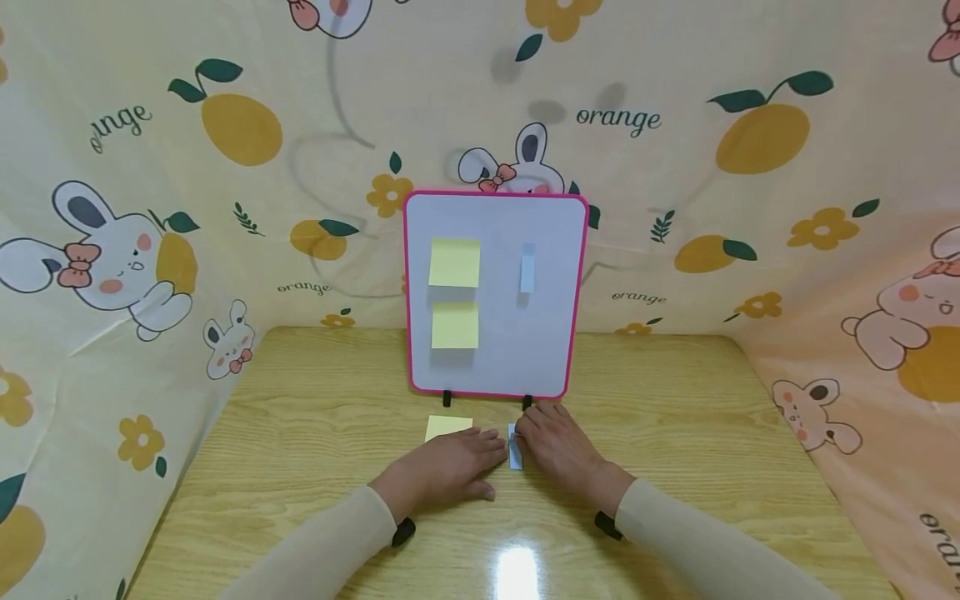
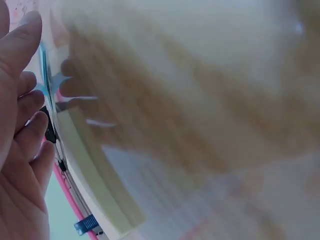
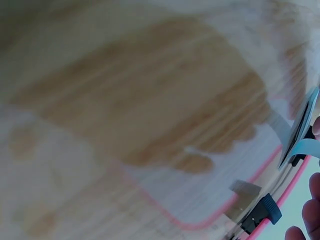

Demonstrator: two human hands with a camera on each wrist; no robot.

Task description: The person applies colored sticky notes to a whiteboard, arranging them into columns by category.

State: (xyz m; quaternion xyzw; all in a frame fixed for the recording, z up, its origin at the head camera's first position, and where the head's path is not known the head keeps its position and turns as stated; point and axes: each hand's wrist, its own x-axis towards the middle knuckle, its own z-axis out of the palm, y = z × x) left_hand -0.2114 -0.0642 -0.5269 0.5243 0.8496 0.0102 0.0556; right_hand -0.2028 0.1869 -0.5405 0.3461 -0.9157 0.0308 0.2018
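A narrow pad of light blue sticky notes lies on the table between the two hands. My right hand pinches the top strip of it; in the right wrist view that blue strip bends up from the pad toward fingers mostly cut off by the frame edge. From the left, my left hand lies palm down with its fingers extended, fingertips right beside the blue pad. Behind it, partly covered by that hand, is a yellow sticky note pad.
A pink-framed whiteboard stands upright behind the hands on black feet. Two yellow notes are on its left side, one above the other, and a blue strip is at upper right. Patterned cloth encloses the wooden table.
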